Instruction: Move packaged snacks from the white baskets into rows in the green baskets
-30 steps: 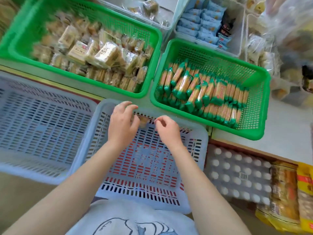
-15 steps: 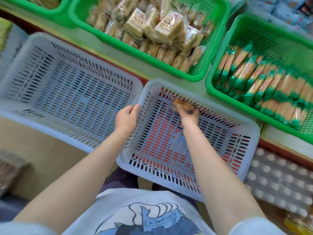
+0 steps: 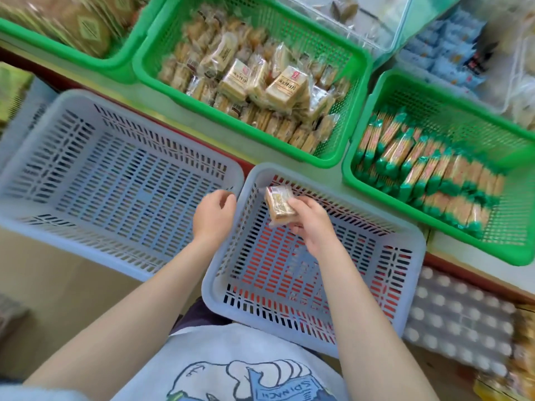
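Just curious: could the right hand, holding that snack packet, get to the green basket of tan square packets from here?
Probably yes. The right hand holds the snack packet above the white basket, and nothing stands between it and the open-topped green basket just beyond.

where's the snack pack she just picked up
In the head view, the snack pack is held in the right hand, just above the far left corner of the right white basket, near the left hand.

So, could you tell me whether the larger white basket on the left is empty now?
Empty: the left white basket shows only bare slotted floor.
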`<state>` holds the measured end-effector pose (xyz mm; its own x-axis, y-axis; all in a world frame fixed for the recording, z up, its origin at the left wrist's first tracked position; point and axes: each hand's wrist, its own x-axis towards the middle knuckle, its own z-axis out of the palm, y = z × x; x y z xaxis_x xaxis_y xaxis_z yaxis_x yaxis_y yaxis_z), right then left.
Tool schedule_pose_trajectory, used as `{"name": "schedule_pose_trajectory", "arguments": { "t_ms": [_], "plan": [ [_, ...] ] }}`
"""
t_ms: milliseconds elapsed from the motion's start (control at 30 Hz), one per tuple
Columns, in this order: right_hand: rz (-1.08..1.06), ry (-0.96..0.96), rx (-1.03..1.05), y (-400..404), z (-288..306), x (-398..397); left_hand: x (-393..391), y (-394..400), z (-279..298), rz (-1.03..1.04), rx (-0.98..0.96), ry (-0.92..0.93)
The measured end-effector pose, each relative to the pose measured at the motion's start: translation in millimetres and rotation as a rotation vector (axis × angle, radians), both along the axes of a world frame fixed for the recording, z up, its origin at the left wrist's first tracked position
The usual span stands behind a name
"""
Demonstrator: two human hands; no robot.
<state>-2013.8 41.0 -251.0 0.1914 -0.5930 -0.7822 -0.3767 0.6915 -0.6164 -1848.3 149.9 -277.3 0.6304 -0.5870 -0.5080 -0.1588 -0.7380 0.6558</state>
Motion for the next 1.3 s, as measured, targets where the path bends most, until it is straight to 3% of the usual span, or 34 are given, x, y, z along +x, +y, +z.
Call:
{"name": "schedule_pose_trajectory", "arguments": {
  "t_ms": [167,267,400,467,567,667,733,1100,1300],
  "plan": [
    [-0.029,-0.166,-0.131,-30.2,71.6,16.3,32.7,-46.2,43.9,-0.071,-0.325,-0.421],
    [-0.057,-0.184,-0.272,-67.5,95.4,46.2,50.0,-78.2,51.7,-0.265,-0.186,-0.496],
    [-0.106,-0.289,-0.396,-106.8,111.3,95.4,79.9,-90.8,32.3,-0.447,0.085,-0.447],
    [0.095,-0.028,-0.614,-120.2,103.6,114.4,88.6,-88.7,25.1,-0.506,0.107,-0.453],
    [0.580,0.468,-0.946,-125.4,82.4,130.7,89.4,-88.0,22.9,-0.528,0.101,-0.426],
    [0.932,0.614,-0.958,-118.7,58.2,137.0,87.6,-90.3,22.7,-0.508,0.099,-0.384],
    [1.037,0.672,-0.980,-118.7,43.2,139.3,88.6,-91.1,21.6,-0.513,0.104,-0.377],
    [1.097,0.683,-0.966,-137.0,43.0,146.2,86.5,-93.8,25.0,-0.526,0.125,-0.351],
    [0.848,0.492,-1.017,-100.5,90.1,107.7,98.6,-95.2,57.7,-0.554,0.146,-0.227]
  ]
}}
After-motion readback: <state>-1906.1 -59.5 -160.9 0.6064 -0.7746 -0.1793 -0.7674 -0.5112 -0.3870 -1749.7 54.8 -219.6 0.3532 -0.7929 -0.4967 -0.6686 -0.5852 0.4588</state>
